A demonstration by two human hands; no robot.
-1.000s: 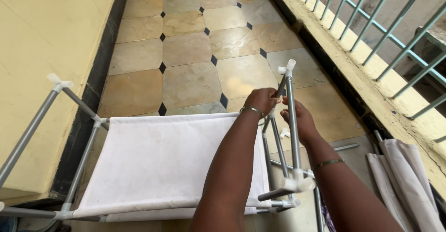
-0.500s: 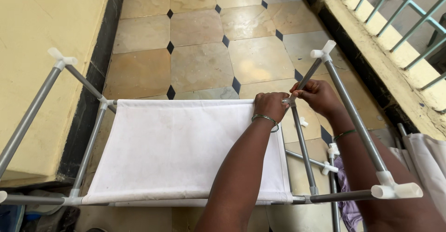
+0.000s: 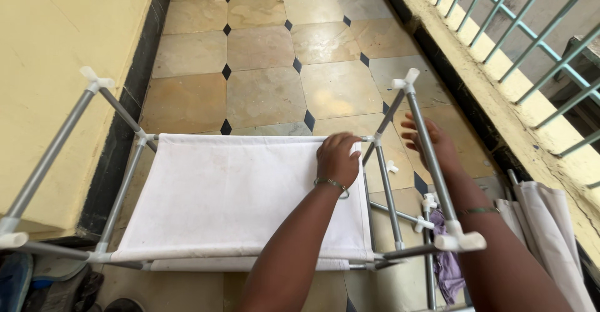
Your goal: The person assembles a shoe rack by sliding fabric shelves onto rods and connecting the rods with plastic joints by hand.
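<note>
A grey pole (image 3: pixel 431 149) hides part of the right hand (image 3: pixel 431 146). The folded cloth (image 3: pixel 550 237) and purple rag (image 3: pixel 445 262) run off the near edge.

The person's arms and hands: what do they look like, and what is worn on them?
Both forearms are bare, with no sleeves in view and no gloves. The left hand has a thin metal bangle at its wrist. The right hand has a similar thin bangle, greenish in tone, further up the forearm. No rings or watch can be made out.
</note>
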